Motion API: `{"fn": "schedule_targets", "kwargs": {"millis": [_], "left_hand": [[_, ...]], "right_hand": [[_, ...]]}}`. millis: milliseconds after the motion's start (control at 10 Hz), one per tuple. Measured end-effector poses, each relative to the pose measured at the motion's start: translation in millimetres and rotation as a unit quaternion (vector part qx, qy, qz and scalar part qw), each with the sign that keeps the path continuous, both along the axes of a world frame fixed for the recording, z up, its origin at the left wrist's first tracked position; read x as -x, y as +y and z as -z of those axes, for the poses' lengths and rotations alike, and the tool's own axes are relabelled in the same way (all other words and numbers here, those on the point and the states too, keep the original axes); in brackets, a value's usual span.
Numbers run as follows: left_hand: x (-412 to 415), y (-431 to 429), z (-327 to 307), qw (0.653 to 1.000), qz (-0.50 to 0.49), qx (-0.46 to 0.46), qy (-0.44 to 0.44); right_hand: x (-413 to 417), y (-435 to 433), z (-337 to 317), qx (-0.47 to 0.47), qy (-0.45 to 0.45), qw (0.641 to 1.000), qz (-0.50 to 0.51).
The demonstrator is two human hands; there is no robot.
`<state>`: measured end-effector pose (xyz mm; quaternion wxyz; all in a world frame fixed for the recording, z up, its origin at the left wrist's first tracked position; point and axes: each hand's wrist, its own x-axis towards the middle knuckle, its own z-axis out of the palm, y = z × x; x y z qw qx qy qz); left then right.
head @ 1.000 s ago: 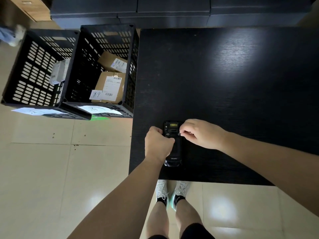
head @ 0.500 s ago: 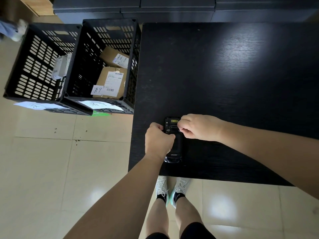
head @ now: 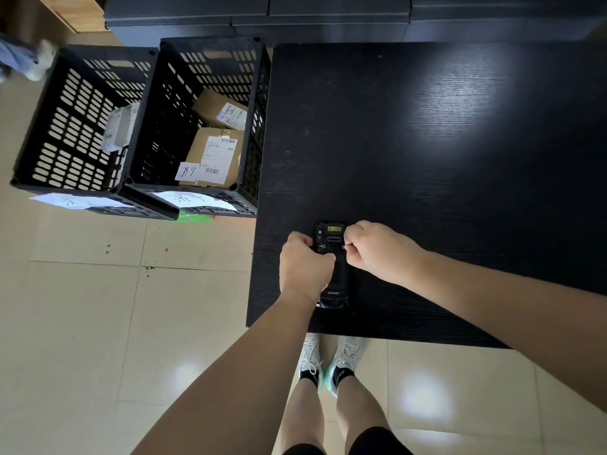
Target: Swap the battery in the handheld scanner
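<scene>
A black handheld scanner [head: 335, 284] lies back side up near the front left corner of the black table [head: 443, 152]. Its scan window faces away from me and white "urovo" lettering shows near its close end. My left hand [head: 303, 262] grips the scanner's left side, with the thumb across its back cover. My right hand [head: 377, 249] pinches at the right edge of the scanner, by a small latch. My hands hide the middle of the cover. No loose battery is visible.
Two black slotted crates [head: 197, 126] stand on the tiled floor left of the table; the nearer one holds cardboard parcels [head: 213, 156]. Paper labels [head: 193, 200] hang on their fronts. Dark cabinets [head: 328, 18] run behind the table. My feet [head: 328, 362] are at the front edge.
Both hands have stayed on the scanner. The fingers of my right hand have shifted slightly at the scanner's right edge. The camera view moved a little.
</scene>
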<state>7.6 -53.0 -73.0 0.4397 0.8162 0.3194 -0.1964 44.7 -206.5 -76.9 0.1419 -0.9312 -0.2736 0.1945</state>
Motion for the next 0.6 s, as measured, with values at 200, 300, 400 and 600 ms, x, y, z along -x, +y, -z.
{"fn": "schedule_targets", "kwargs": {"millis": [200,300,400,600], "left_hand": [[0,-1,1,1.000,0.002,-0.008,0.000],[-1,-1,3,1.000,0.002,-0.008,-0.001],[1,-2,2,1.000,0.016,-0.009,0.001],[22,12,-22,0.998,0.056,0.014,0.026]], "right_hand": [[8,12,-5,0.028,0.032,0.996,0.083],[13,14,-6,0.023,0.022,0.995,0.097],[22,14,-6,-0.002,0.015,0.993,0.119],[80,-9,-23,-0.126,0.026,0.927,0.352]]}}
